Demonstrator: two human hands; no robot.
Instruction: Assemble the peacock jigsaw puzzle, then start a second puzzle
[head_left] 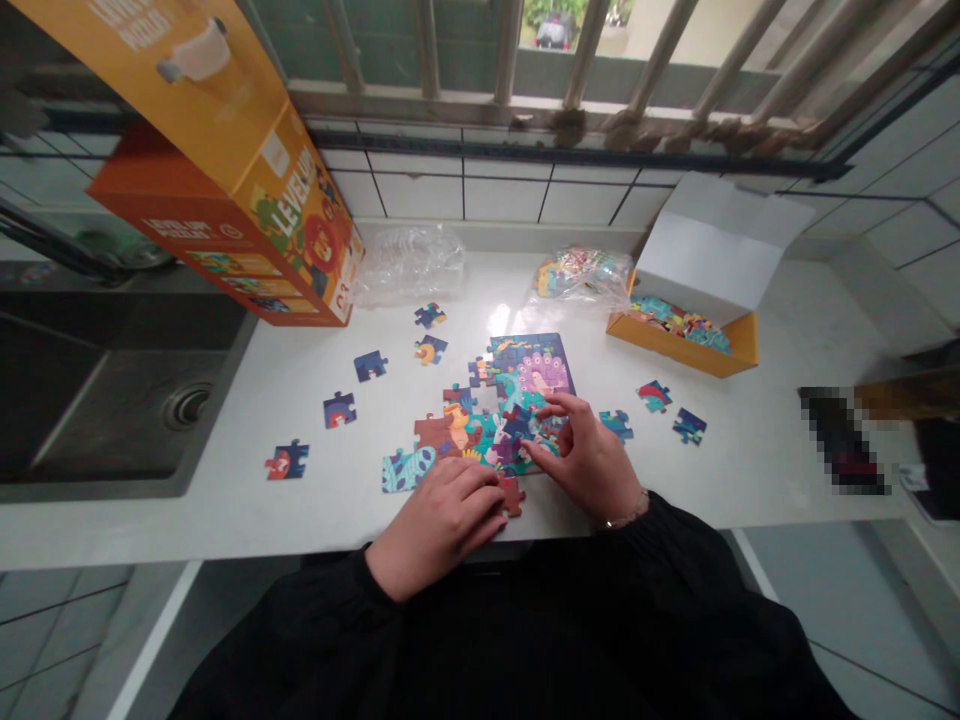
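Note:
A partly joined jigsaw puzzle with colourful animals lies on the white counter before me. My right hand is over its right part, with thumb and index finger closed around a dark blue puzzle piece. That piece appears to sit over the joined pieces; whether it touches them I cannot tell. At the puzzle's near edge rests my left hand, palm down, fingers loosely stretched. Its fingertips meet a red-brown puzzle piece and partly cover it. Under the left hand, some of the puzzle's lower edge is hidden.
Loose pieces lie left and right of the puzzle. Behind stand an orange puzzle box, crumpled clear plastic, a bag of pieces and an open small box. A sink is at left.

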